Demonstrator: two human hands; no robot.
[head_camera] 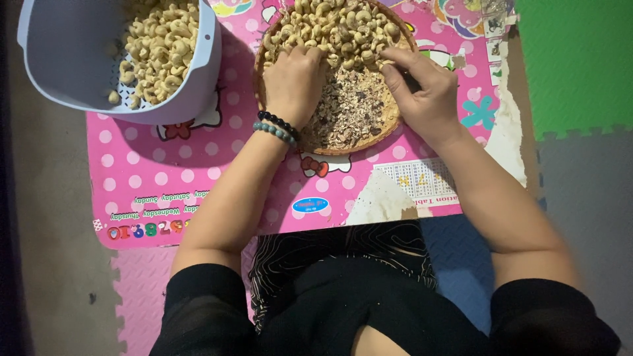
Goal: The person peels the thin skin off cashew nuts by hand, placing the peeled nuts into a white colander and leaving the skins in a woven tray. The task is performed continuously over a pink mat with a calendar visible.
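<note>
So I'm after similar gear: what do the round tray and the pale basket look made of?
Round tray: apparently woven bamboo or rattan, judging by its tan, matte, coiled rim. Pale basket: likely moulded plastic, with smooth grey-white walls and a perforated base. Both hold cashews.

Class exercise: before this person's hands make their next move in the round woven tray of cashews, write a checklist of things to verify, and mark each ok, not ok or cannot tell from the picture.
1. Left hand rests on the cashews in the woven tray: ok.
2. Right hand touches the cashews at the tray's right side: ok.
3. Whether either hand grips a nut: cannot tell, fingers curl over the pile.
4. Peel scraps gathered in the tray's near half, apart from the nuts: ok.
5. Pale basket of cashews within reach at the left: ok.
6. Pink dotted table surface intact: not ok, torn at right.
</note>
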